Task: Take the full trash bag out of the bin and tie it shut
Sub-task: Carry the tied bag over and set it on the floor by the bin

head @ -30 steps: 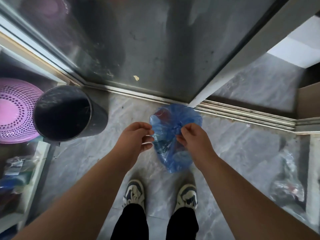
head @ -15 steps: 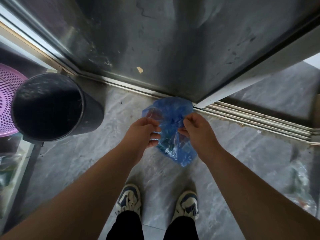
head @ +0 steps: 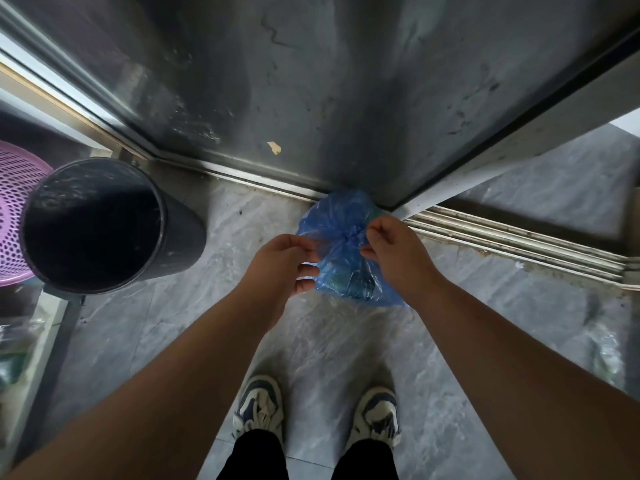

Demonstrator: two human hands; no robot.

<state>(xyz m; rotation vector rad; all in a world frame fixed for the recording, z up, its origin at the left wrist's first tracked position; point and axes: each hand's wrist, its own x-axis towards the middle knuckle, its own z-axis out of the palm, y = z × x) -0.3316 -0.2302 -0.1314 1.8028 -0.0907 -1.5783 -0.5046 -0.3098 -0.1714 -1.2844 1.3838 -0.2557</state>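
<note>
Bag out, knot under way.
Left hand (head: 282,263) and right hand (head: 393,252) each pinched an end of the bag (head: 341,244), apparently to cinch it; bin (head: 100,223) stood apart.

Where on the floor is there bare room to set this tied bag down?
Bare tile lies between the black bin and the shoes, and right of the blue bag below the door track. The far left is crowded by the purple basket.

A home's doorway area is showing here: grey marble-patterned floor tiles (head: 145,341) are running up to a metal sliding-door track (head: 512,237), with a round black plastic bin (head: 104,223) and purple perforated plastic basket (head: 17,202) standing alongside.
</note>
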